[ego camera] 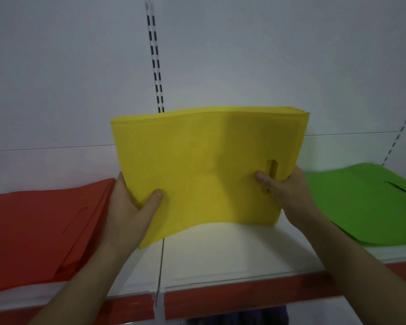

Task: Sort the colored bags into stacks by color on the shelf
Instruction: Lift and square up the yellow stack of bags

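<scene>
The person is holding a stack of yellow bags point(197, 165) w/ both hands, over the middle part of the shelf point(220, 249). The stack is standing nearly upright, tilted a bit, and its lower edge is hanging above the white shelf surface, not lying on it. The left hand point(129, 207) is grasping the lower left corner of the stack: thumb on the front side, fingers going behind the bags. The right hand point(284, 186) is grasping the right side the same way, the thumb lying just beside the handle cutout point(271, 170).

At the left end of the shelf a stack of red bags point(40, 231) is lying flat, its front edge reaching approx. to the front edge of the shelf. At the right end a stack of green bags point(366, 202) is lying flat, also w/ a slit-shaped cutout on top. The yellow stack is between these two and touching neither.

A red strip point(244, 294) is running along the shelf front edge. Behind, a slotted upright point(155, 55) is standing in the white back panel. Something dark is showing under the shelf, too blurred to tell what.
</scene>
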Tool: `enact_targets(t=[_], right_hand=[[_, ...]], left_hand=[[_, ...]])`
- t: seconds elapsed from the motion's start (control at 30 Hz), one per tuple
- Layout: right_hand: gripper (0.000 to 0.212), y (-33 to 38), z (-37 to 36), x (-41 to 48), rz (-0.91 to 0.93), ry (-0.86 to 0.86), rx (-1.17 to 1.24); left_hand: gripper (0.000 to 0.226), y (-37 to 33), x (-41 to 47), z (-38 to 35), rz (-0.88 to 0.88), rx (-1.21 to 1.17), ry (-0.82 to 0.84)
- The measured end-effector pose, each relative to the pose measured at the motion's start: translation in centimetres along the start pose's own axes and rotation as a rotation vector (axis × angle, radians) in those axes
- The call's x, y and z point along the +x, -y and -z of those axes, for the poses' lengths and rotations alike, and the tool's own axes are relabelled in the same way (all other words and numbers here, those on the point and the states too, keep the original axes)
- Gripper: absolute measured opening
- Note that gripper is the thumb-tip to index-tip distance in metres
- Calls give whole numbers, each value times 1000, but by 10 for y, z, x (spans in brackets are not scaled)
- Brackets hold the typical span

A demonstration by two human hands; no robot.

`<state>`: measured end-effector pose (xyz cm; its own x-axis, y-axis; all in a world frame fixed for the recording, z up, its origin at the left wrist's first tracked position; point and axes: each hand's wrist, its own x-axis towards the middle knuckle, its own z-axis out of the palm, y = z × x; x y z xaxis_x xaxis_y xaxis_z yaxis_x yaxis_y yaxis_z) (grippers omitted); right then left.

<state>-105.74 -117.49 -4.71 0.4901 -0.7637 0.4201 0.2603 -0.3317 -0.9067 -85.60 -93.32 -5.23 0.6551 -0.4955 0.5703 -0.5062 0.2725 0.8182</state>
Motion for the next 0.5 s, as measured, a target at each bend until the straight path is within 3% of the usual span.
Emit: enact_targets(t=[0.13,0.3,0.5], right_hand=[[58,-3,3,5,-13,-34,-12],[29,-9,-10,6,-14,-66,-17],[29,6,-5,13,77,-122,-56]], left_hand=[[52,0,1,-1,-8,35,-37],[43,1,4,-20,3,17,-57],[40,-9,9,-15,-67,41,-153]])
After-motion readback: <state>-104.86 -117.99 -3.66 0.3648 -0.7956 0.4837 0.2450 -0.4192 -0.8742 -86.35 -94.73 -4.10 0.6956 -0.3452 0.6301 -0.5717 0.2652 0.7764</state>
